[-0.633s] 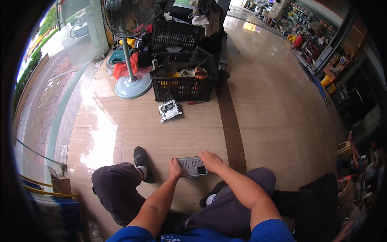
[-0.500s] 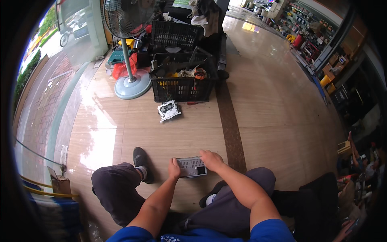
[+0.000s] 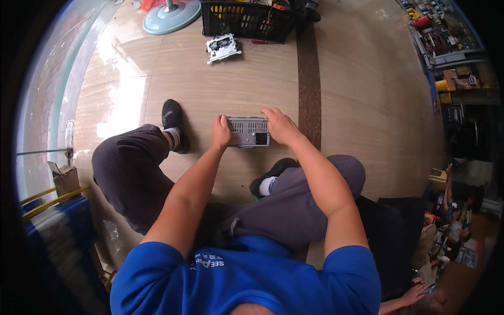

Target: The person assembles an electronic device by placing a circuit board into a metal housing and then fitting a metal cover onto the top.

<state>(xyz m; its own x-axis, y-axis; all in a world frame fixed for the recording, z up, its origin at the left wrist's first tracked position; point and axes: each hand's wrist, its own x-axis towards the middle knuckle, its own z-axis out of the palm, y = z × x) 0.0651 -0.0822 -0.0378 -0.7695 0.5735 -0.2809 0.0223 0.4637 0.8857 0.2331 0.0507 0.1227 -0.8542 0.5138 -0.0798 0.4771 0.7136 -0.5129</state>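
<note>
A flat grey metal car stereo [image 3: 242, 131], with rows of slots and a black connector socket near its lower right corner, sits between my hands above the tiled floor. My left hand [image 3: 221, 132] is closed on its left end, thumb along the upper edge. My right hand [image 3: 281, 126] grips the upper right corner, fingers bent over the far edge. The stereo's underside is hidden. Farther out on the floor lies a white and black mechanism [image 3: 222, 48], apart from both hands.
A black plastic crate [image 3: 241, 22] of tools stands at the far side, beside a fan's round base [image 3: 172, 17]. A red-handled tool [image 3: 266, 41] lies before the crate. At right are cluttered shelves [image 3: 446, 42]; another person's hand [image 3: 415, 295] shows at lower right.
My view has tilted down, so the crate and fan slide toward the top and more of my shirt shows. Both hands keep their hold on the stereo.
</note>
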